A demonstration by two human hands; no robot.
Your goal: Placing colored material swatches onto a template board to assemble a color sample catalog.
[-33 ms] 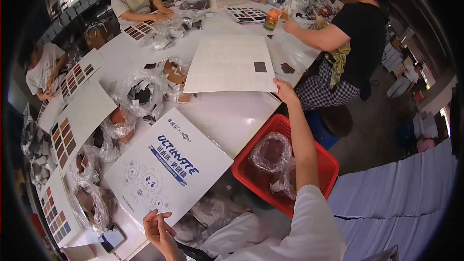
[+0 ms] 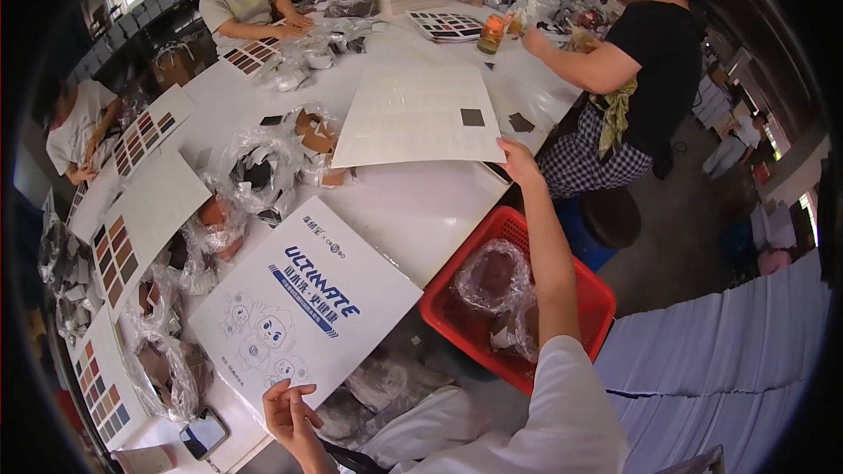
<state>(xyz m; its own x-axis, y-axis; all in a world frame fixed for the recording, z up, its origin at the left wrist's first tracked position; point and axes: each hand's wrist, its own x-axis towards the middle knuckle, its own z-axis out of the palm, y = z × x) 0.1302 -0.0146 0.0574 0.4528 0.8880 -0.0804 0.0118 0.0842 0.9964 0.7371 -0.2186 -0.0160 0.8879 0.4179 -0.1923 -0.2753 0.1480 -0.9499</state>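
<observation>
Right hand (image 2: 522, 163), grip pinching a white sheet (image 2: 411, 118); left hand (image 2: 295, 421), grip loosely parted, beside a printed board (image 2: 369, 256).

A dark phone (image 2: 204, 434) lies near a pink cup (image 2: 143, 459).

The worktop (image 2: 421, 219) is white and a little shiny. On it lie a printed board (image 2: 307, 311), clear plastic bags (image 2: 235, 162) and a phone (image 2: 204, 435). A jar (image 2: 490, 38) stands farther away, beside colour cards (image 2: 443, 27).
</observation>
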